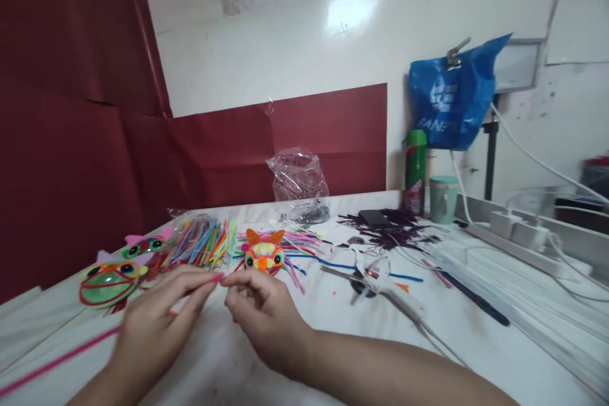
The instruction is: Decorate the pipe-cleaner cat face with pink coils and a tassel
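Note:
My left hand [166, 311] pinches a pink pipe cleaner [59, 360] between thumb and fingers. Its short end pokes out at the fingertips, and its long tail runs down to the lower left. Curled and closed, my right hand [266, 314] meets that short end with its index fingertip; the grip's inside is hidden. Just behind the hands sits an orange-eared animal figure [263, 254] with big eyes. To the left lie a green-faced figure with a red outline [107, 285] and another pink-eared figure [146, 246].
Colourful pipe cleaners [202, 242] are bundled behind my left hand. Rightward lie a hot glue gun [399, 301], scissors [342, 276], dark purple strips [394, 228] and a blue pipe cleaner [328, 262]. A power strip [528, 247], mint cup [443, 200] and spray can [415, 165] stand along the right.

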{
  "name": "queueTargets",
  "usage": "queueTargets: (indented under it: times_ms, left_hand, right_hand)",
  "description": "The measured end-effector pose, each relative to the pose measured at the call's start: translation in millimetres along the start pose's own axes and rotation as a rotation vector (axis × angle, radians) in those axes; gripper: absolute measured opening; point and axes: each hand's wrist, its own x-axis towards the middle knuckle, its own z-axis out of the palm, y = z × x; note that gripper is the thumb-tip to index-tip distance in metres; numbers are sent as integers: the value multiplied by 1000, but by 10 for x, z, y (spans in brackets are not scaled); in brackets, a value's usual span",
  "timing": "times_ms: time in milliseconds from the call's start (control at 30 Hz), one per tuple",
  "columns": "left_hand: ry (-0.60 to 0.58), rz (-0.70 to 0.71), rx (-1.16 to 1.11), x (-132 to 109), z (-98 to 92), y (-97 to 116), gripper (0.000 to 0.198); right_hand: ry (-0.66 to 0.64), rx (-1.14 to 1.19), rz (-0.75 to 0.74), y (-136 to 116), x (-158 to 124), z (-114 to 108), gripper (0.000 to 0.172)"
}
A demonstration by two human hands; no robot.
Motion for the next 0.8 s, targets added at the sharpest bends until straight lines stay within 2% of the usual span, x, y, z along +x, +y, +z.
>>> queueTargets:
  times_ms: [33,67,100,167,233,367,500,667,800]
  left_hand:
    - [-44,23,-22,256,137,232,13]
    - [-38,51,-69,448,273,422,16]
    - [-27,55,-111,567,402,554,18]
    - [-35,-6,-180,612,628,636,19]
    - [-96,-81,-252,519,820,560,22]
    - [-305,-182,-371,361,1138,407,25]
    - [-358,-383,-588,292,1365,430,25]
    - [-414,-563,-747,175,1491,356,25]
    - [-524,-617,-765,142,1495,302,23]
  right_hand:
    - [48,20,23,66,6,9,15]
    - [99,35,50,134,21,7,14]
    - [151,45,77,198,45,-8,14]
    - [237,47,110,303,109,-80,15]
    - [301,7,116,362,165,-200,17]
    - [351,-141,152,386,171,-466,22]
    - [424,-139,215,469,102,-580,27]
    - [382,-115,223,708,39,-623,23]
    - [363,-288,253,779,-21,-707,18]
